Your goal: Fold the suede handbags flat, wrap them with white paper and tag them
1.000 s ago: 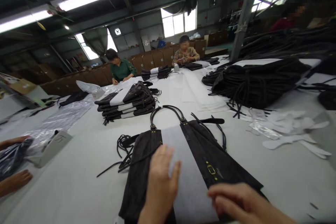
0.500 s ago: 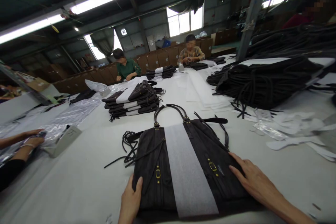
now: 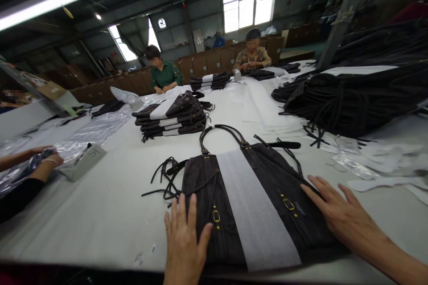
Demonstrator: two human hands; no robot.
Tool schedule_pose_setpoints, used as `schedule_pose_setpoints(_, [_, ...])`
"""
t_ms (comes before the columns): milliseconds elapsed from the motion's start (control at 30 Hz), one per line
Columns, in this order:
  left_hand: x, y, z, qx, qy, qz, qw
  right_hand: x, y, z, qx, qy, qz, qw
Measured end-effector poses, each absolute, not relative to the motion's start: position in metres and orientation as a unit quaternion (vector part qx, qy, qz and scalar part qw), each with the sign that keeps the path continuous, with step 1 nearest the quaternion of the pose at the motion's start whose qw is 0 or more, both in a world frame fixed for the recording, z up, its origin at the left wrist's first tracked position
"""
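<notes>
A dark handbag lies flat on the white table in front of me, its handles pointing away. Down its middle runs a strip of white paper. Two brass-coloured buckles show on its front, the left buckle and the right buckle. My left hand is open at the bag's left side, fingers spread over the edge. On the right side my right hand is open too, fingers stretched out at the bag's edge. Dark straps trail off the bag's left.
Beyond the bag is a stack of similar bags. A larger dark pile lies right, near white paper scraps. At left, a co-worker's hands handle clear plastic beside a small box. Two people sit across the table.
My left hand has gone from gripping the bag's left edge to lying spread over it. My right hand's fingers have spread. The view has shifted, and the bag appears slightly farther right.
</notes>
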State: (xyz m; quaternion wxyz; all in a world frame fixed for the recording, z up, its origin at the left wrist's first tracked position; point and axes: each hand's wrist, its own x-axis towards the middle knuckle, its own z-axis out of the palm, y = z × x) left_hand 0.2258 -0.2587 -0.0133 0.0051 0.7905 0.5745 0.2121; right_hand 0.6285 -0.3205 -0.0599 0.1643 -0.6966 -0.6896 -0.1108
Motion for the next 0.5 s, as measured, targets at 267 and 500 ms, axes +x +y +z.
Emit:
schedule_pose_setpoints(267, [0.255, -0.252, -0.034, 0.877, 0.461, -0.019, 0.134, 0.635, -0.311, -0.093, -0.625, -0.764, -0.123, 0.106])
schedule_pose_setpoints(500, [0.241, -0.244, -0.071, 0.888, 0.428, -0.018, 0.166, 0.637, -0.314, -0.121, -0.633, -0.747, -0.147, 0.144])
